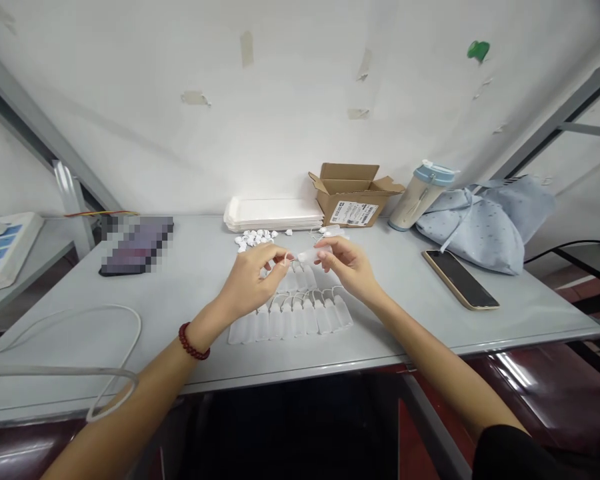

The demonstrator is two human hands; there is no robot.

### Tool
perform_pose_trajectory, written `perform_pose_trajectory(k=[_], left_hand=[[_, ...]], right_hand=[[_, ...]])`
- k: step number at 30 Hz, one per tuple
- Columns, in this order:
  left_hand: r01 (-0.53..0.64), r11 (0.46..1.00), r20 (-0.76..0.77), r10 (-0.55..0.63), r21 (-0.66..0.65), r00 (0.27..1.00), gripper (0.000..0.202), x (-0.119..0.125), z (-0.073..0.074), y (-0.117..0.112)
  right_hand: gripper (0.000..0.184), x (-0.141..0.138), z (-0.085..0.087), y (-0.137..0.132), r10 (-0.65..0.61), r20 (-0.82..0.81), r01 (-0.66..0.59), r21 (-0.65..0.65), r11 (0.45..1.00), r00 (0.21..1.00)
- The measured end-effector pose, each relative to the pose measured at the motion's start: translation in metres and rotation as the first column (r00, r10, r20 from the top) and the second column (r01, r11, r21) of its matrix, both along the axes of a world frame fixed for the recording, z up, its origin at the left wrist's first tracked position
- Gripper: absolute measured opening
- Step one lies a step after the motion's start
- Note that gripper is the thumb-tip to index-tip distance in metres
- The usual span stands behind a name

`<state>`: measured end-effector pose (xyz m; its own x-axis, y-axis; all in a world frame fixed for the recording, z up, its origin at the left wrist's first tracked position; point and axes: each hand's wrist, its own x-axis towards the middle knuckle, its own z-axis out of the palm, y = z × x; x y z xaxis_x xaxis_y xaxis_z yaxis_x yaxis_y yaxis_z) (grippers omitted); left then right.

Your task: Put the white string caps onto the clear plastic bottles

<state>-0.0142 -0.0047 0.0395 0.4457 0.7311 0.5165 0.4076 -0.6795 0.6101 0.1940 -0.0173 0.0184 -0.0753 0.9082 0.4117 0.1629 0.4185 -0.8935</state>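
Both my hands meet over the middle of the grey table [190,313]. My right hand [349,265] pinches a small translucent plastic bottle [311,255] held sideways. My left hand [253,279] has its fingers closed at the bottle's neck end, on a small white part that I cannot make out. Below the hands lies a row of several similar small bottles [293,319] side by side. A heap of small white caps [254,239] lies just beyond my left hand. My left wrist wears a red bead bracelet [193,343].
A stack of white trays [274,213] and an open cardboard box [351,193] stand at the back. A tumbler [420,197], a pale blue bag [485,223] and a phone [460,279] lie right. A dark blurred object [136,245] and a clear hose [95,360] lie left.
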Motion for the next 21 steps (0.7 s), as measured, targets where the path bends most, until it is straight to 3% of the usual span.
perform_pose_trajectory(k=[7, 12, 16, 21], left_hand=[[0.048, 0.985, -0.054, -0.058, -0.168, 0.997, 0.028, 0.003, -0.006, 0.005], [0.126, 0.921, 0.012, -0.131, -0.368, 0.991, 0.036, 0.004, -0.007, 0.004], [0.138, 0.918, 0.034, -0.136, -0.371, 0.99, 0.033, 0.006, -0.009, 0.002], [0.132, 0.943, 0.002, -0.138, -0.306, 0.99, 0.033, 0.009, -0.012, 0.004]], right_hand=[[0.024, -0.002, -0.005, 0.0, -0.024, 0.105, 0.017, 0.068, 0.998, 0.994], [0.025, 0.0, -0.002, 0.001, 0.004, 0.111, -0.009, 0.046, 0.999, 0.994], [0.027, 0.0, 0.001, -0.001, 0.055, 0.112, -0.054, -0.012, 0.998, 0.992], [0.027, -0.002, -0.001, -0.002, 0.015, 0.119, -0.01, -0.045, 0.999, 0.993]])
